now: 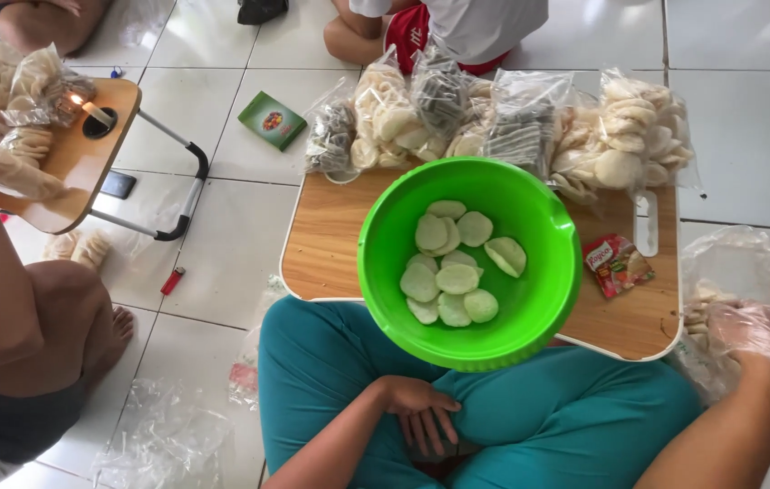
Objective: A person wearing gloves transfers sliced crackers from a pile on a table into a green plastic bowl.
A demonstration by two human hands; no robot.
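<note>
One green bowl (470, 264) holding about eleven pale round crackers (453, 263) sits just above the left hand (421, 412), which rests loosely open on the lap. The right hand (752, 333) is plunged into one clear plastic bag (747, 272) of crackers, its grip hidden. Between the bowl and that hand lies one small red sachet (617, 263); beyond them stand roughly six filled clear packets (494, 118), and one green box (272, 119) lies farther left.

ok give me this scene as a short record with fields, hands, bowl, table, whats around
left hand: left hand rests on the teal-trousered lap, holding nothing
right hand: right hand is inside a clear plastic bag of crackers on the floor
bowl: green plastic bowl on the low wooden table, round pale crackers inside
table back edge: sealed cracker bags
also on table: red sachet
floor: red lighter, green box
</note>
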